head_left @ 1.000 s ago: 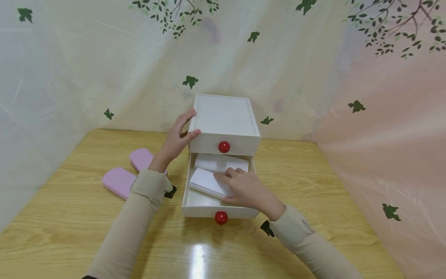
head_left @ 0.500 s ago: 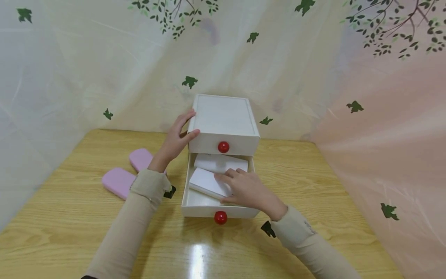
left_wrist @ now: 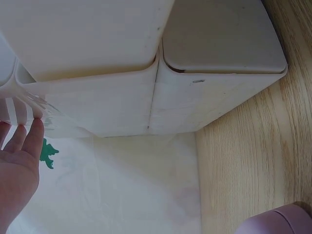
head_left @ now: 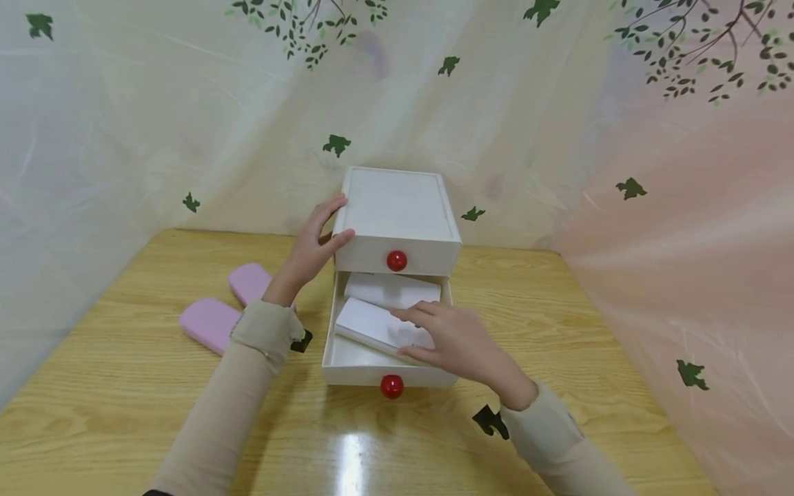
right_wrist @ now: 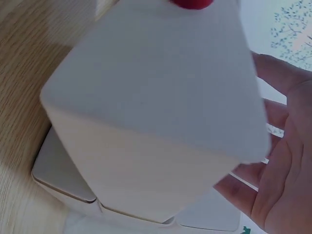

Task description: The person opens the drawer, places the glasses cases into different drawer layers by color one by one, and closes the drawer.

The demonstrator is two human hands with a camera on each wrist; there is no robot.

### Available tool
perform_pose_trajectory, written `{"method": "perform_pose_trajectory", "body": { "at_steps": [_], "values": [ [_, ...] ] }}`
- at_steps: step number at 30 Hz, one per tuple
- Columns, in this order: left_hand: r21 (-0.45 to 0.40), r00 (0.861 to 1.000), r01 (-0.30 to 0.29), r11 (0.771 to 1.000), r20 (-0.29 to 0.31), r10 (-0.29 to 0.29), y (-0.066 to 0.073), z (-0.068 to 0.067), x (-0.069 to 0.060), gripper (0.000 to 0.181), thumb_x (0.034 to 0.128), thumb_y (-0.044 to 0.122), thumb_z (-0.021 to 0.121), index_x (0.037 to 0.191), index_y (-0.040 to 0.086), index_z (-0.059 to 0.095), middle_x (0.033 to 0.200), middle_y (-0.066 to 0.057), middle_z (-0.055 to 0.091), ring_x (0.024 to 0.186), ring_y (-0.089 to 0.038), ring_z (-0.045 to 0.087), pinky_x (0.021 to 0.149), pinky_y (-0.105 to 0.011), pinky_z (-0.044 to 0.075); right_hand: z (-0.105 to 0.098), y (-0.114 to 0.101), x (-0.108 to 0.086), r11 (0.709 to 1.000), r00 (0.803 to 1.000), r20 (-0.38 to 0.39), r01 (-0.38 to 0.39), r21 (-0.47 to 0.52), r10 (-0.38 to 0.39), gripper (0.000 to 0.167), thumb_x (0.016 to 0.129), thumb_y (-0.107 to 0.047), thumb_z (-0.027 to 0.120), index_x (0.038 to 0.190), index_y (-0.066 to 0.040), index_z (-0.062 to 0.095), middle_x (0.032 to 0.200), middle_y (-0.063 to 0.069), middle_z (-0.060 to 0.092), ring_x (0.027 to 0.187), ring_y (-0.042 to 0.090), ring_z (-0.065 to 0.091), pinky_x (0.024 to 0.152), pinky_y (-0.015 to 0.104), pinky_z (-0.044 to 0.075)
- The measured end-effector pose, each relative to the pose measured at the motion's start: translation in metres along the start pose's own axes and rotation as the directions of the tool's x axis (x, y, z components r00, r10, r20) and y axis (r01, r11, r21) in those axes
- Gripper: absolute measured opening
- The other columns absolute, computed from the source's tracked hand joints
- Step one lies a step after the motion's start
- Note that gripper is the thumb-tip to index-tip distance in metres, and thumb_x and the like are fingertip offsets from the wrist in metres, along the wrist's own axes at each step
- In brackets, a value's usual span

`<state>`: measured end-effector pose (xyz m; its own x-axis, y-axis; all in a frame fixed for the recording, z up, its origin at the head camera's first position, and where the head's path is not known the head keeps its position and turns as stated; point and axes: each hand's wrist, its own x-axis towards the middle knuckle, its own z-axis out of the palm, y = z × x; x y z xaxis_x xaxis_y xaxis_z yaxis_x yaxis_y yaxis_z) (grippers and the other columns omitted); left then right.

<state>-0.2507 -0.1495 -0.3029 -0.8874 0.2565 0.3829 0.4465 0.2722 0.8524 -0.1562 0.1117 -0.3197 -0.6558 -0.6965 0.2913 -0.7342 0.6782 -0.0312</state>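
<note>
A small white cabinet (head_left: pixel 400 203) with red knobs stands on the table, one drawer (head_left: pixel 356 375) pulled out below the top one. Inside that drawer lie a white flat box or pad (head_left: pixel 372 324), set askew, and another white item (head_left: pixel 387 289) behind it. My left hand (head_left: pixel 309 251) rests on the cabinet's upper left edge, fingers spread; in the left wrist view its fingertips (left_wrist: pixel 34 134) touch the side wall. Over the right part of the pulled-out drawer is my right hand (head_left: pixel 462 341), fingers loosely extended above the pad, with nothing gripped.
Two pink rounded items (head_left: pixel 211 324) lie on the wooden table (head_left: pixel 527 303) left of the cabinet, partly behind the left forearm. A patterned cloth or sheet (head_left: pixel 397 89) hangs behind the table. A closed lower drawer (left_wrist: pixel 224 36) shows in the left wrist view.
My right hand has drawn back a little to the right and come off the pad, uncovering more of its right end. The left hand stays on the cabinet.
</note>
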Motion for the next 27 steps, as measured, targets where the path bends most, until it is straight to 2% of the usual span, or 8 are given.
{"method": "perform_pose_trajectory", "body": {
  "at_steps": [5,11,16,23,27],
  "values": [
    [0.002,1.0,-0.005,1.0,0.002,0.005,0.001,0.0,0.0,0.06,0.097,0.012,0.054,0.151,0.005,0.028,0.161,-0.011,0.02,0.149,-0.03,0.019,0.115,-0.058,0.029,-0.004,-0.003,-0.011,0.986,0.993,-0.103,0.069,0.152,-0.054,0.045,0.082,-0.034,0.076,0.121,-0.015,0.067,0.103,-0.003,0.074,0.082,0.008,0.069,0.06,0.014,0.047],
    [0.0,1.0,-0.006,1.0,-0.002,0.006,0.001,0.0,-0.001,0.06,0.097,0.011,0.054,0.151,0.004,0.029,0.161,-0.012,0.02,0.149,-0.031,0.019,0.115,-0.058,0.029,-0.008,-0.01,-0.023,0.94,0.983,-0.165,0.125,0.318,-0.075,0.042,0.08,-0.022,0.079,0.119,-0.01,0.067,0.1,0.001,0.074,0.08,0.01,0.068,0.064,0.017,0.055],
    [-0.002,1.0,-0.003,1.0,-0.002,0.003,0.001,0.0,-0.001,0.06,0.0971,0.011,0.053,0.151,0.004,0.029,0.161,-0.012,0.02,0.149,-0.031,0.019,0.115,-0.058,0.029,-0.006,-0.017,-0.031,0.896,0.985,-0.152,0.137,0.422,-0.079,0.043,0.079,-0.014,0.079,0.12,-0.009,0.066,0.099,0.003,0.074,0.079,0.011,0.068,0.065,0.012,0.054],
    [0.003,1.0,-0.006,1.0,-0.004,0.006,0.001,0.0,-0.001,0.059,0.0971,0.011,0.053,0.151,0.004,0.029,0.161,-0.012,0.021,0.148,-0.031,0.019,0.115,-0.058,0.03,0.004,-0.024,-0.041,0.842,0.99,-0.121,0.123,0.525,-0.069,0.041,0.08,-0.01,0.077,0.118,-0.005,0.065,0.098,0.006,0.073,0.079,0.008,0.068,0.066,0.012,0.055],
    [-0.001,1.0,-0.01,1.0,-0.009,0.01,0.0,0.0,-0.001,0.059,0.0968,0.01,0.053,0.15,0.003,0.029,0.16,-0.013,0.021,0.148,-0.031,0.02,0.115,-0.058,0.03,0.009,-0.025,-0.047,0.829,0.994,-0.093,0.101,0.55,-0.06,0.037,0.083,-0.011,0.075,0.118,-0.006,0.065,0.099,0.006,0.073,0.079,0.007,0.068,0.066,0.01,0.053]
  ]
}}
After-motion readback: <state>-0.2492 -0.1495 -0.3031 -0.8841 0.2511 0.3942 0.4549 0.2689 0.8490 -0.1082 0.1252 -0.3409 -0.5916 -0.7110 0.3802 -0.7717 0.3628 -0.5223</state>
